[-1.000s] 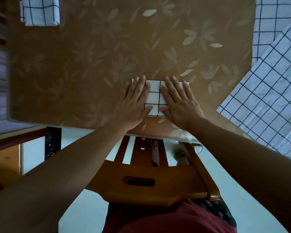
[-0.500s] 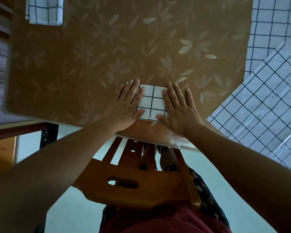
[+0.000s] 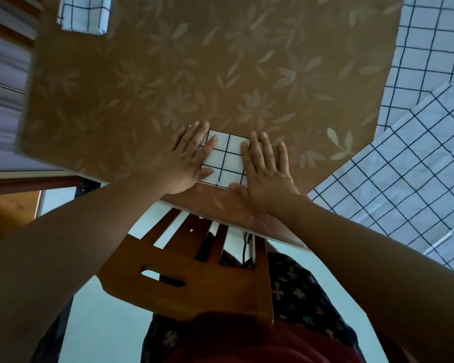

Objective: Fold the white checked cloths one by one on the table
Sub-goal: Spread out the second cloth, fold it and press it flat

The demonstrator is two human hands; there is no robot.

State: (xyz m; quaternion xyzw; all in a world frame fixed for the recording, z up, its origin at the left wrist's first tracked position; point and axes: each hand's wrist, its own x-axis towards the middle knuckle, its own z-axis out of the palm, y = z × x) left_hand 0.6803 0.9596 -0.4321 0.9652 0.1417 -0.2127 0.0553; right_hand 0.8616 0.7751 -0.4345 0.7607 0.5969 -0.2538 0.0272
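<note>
A small folded white checked cloth point(image 3: 224, 159) lies flat near the front edge of the brown leaf-patterned table point(image 3: 168, 82). My left hand point(image 3: 188, 159) rests flat on its left side, fingers spread. My right hand point(image 3: 266, 170) presses flat on its right side, covering that edge. Neither hand grips the cloth. Another folded checked cloth point(image 3: 83, 13) sits at the table's far left corner. Unfolded checked cloths point(image 3: 404, 166) lie spread over the table's right side.
A wooden chair back point(image 3: 202, 279) stands between my body and the table's front edge. A wooden frame and pale slats are at the left beyond the table. The floor below is light.
Both hands stay flat on the folded cloth and have drawn a little apart, showing more of its middle. The camera view has shifted slightly.
</note>
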